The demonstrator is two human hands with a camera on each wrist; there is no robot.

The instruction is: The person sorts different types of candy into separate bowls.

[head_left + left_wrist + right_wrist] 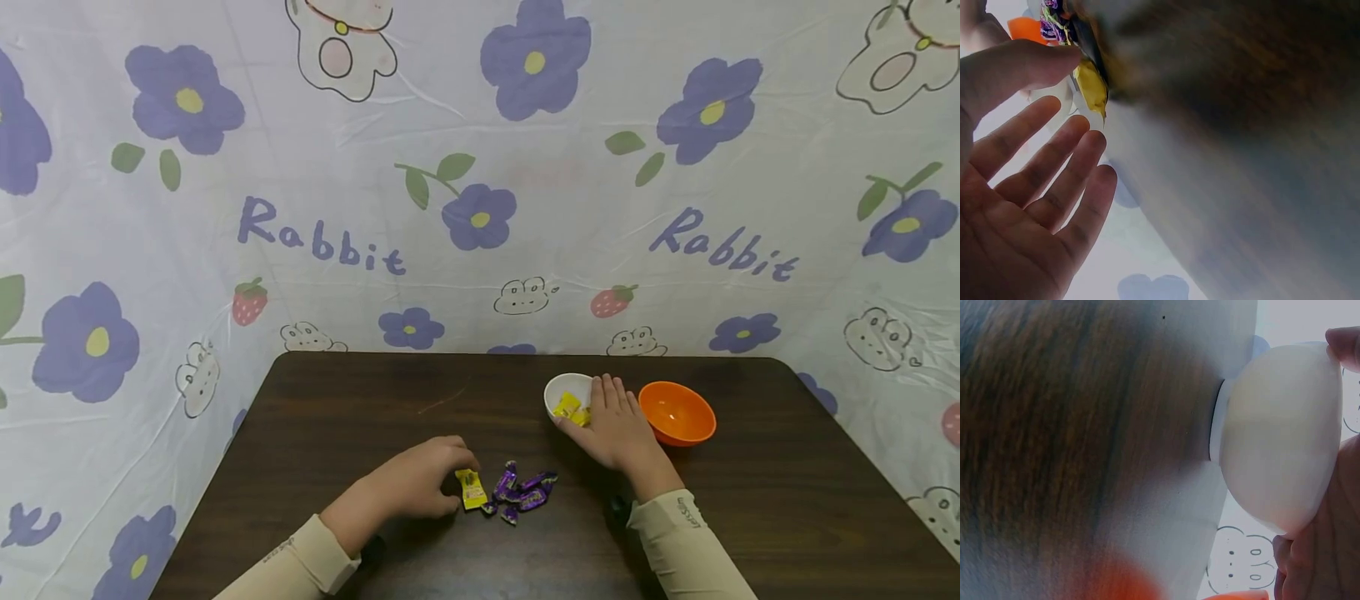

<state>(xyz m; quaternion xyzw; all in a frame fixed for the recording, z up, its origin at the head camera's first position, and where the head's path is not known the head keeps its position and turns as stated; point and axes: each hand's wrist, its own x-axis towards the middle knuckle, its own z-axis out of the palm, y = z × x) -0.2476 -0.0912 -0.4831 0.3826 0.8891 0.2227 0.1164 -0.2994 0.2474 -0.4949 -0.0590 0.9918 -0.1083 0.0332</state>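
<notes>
The right hand is partly hiding a white bowl of yellow candies, straight fingers resting against its rim. The left hand is arching over the bench, thumb and fingers parted around a yellow sweet; contact is proving unclear.

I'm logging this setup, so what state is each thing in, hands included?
Left hand: beside the lone yellow candy, fingers apart.
Right hand: fingers extended, touching the white bowl.
White bowl: upright, holding yellow candies.
Orange bowl: upright, uncovered.
Lone yellow candy: wrapped.
Yellow candies in bowl: wrapped.
Purple candies: wrapped, bunched together.
</notes>
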